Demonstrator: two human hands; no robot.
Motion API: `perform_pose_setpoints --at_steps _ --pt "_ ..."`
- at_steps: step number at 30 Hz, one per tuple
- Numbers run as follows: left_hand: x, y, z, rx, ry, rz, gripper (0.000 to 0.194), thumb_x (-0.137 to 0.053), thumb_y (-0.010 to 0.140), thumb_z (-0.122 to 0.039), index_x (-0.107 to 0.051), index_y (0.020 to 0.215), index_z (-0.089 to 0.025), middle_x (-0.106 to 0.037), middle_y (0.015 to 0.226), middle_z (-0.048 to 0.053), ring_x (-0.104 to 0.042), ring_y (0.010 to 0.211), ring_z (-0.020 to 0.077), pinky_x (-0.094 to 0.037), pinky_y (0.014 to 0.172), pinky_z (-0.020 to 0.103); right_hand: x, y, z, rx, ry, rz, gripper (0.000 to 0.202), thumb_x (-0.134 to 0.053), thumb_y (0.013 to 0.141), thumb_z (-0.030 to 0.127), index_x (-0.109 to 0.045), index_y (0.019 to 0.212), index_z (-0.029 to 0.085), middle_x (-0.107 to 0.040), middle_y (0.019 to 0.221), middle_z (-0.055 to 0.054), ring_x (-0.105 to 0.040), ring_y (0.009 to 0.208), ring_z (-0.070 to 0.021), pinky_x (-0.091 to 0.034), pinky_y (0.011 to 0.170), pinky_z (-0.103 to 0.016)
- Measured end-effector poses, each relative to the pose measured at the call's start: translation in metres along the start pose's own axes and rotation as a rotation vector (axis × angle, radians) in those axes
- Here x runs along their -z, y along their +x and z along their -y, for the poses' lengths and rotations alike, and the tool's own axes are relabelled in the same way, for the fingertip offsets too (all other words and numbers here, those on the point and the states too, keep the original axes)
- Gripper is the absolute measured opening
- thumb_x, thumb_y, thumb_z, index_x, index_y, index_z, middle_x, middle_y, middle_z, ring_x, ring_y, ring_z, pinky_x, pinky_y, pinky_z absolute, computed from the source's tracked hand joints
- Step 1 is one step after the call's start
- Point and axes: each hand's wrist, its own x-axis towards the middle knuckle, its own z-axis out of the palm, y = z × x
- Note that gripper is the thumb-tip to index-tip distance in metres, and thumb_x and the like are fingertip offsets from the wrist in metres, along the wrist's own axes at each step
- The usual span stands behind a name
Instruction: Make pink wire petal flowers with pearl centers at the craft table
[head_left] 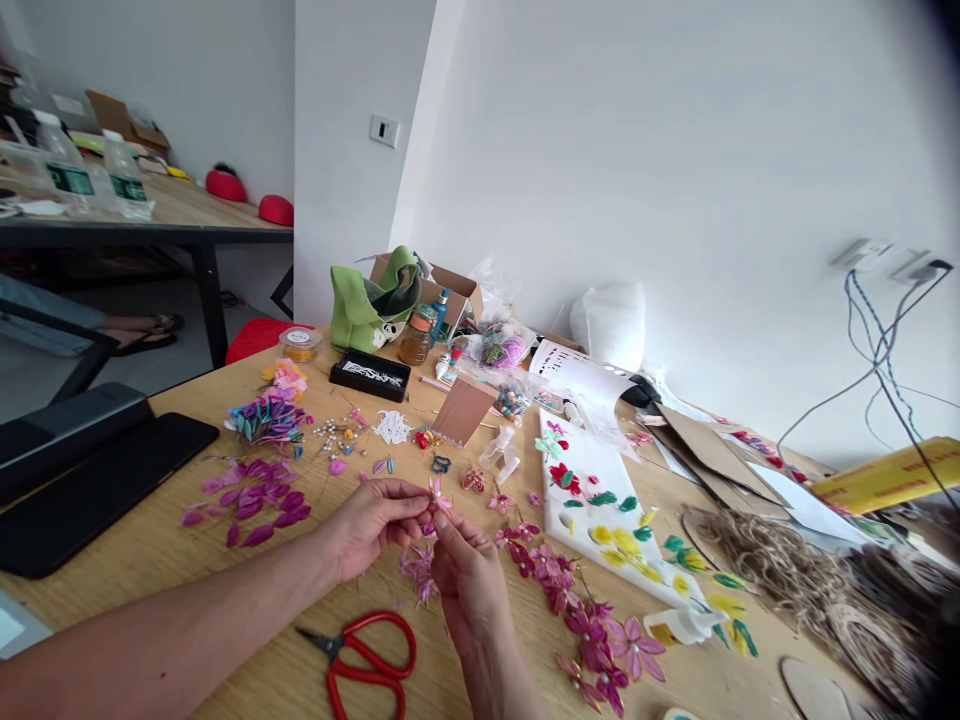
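Between my fingertips is a small pink flower [439,493], raised above the table. My left hand [379,525] comes from the left, thumb and index finger pinched at the flower's side. From below, my right hand [469,565] grips the flower's base with thumb and fingers closed; part of the base is hidden. Under the hands lies a small heap of pink petals [420,572]. Red-handled scissors [367,655] rest in front, blades pointing left. A cluster of finished magenta flowers [555,580] lies right of my right hand, and loose magenta petals [259,500] are scattered to the left.
A white sheet [577,515] with yellow, red and green pieces lies at the right, beside a glue bottle [682,625] and twine [765,560]. A black tray [370,374], green bag [360,310] and jar [416,338] stand behind. A black case [112,490] sits left.
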Motion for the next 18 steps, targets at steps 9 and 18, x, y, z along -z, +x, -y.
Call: perform_pose_setpoints --at_steps 9,18 --pt "-0.0040 -0.0011 0.0013 -0.046 0.028 -0.063 0.038 -0.089 0.051 -0.032 -0.073 0.078 -0.011 -0.071 0.062 0.004 -0.058 0.045 0.0070 -0.038 0.039 0.014 -0.0017 0.0007 -0.0026 -0.121 0.254 -0.015 0.033 -0.086 0.054 0.039 -0.071 0.072 0.016 -0.030 0.039 0.012 -0.012 0.037 -0.0026 -0.010 0.036 -0.019" --pt "-0.0029 -0.0009 0.0013 -0.039 0.102 -0.047 0.036 -0.086 0.054 -0.038 -0.073 0.074 -0.010 -0.071 0.065 0.004 -0.059 0.044 0.0079 -0.039 0.037 0.015 -0.0017 -0.0001 -0.0019 -0.151 0.307 0.014 0.032 -0.088 0.055 0.038 -0.073 0.072 0.015 -0.026 0.036 0.013 -0.010 0.034 -0.0016 -0.009 0.033 -0.017"
